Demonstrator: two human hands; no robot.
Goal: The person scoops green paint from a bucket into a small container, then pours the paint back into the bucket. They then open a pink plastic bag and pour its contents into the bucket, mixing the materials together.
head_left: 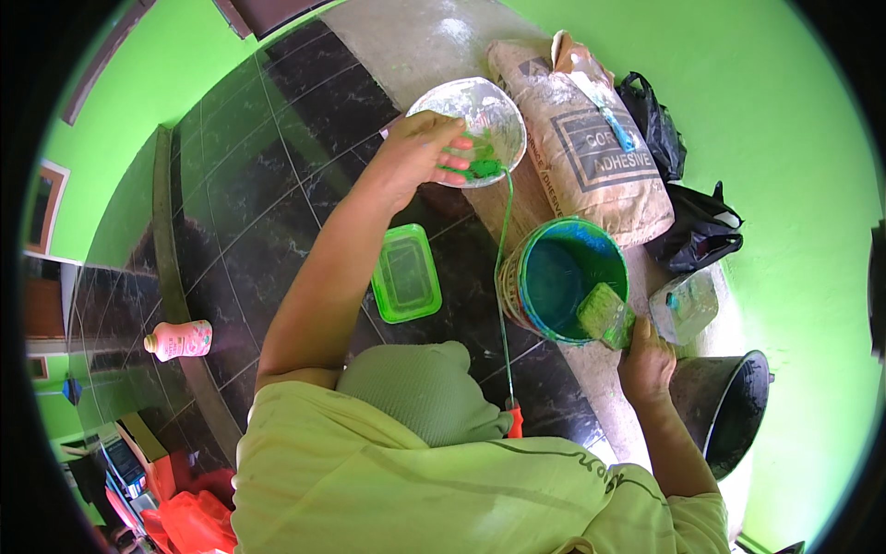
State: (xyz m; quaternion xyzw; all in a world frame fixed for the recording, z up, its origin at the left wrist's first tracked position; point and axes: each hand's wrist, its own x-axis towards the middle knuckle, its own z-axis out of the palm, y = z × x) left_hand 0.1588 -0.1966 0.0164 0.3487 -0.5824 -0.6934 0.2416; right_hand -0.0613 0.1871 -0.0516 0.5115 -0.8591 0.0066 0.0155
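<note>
In the head view, the left hand (420, 152) reaches over a paint-smeared white bowl (500, 109), its fingers loosely curled; I cannot tell whether they grip it. The right hand (647, 361) grasps a blocky green tool (603, 316) at the right rim of a blue-green-stained bucket (602, 244). A red-handled rod (515, 422) reaches the bowl.

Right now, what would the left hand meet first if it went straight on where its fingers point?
Probably the far inner wall of the pale bowl: the left hand's fingers overlap its opening, though their depth is unclear.
</note>
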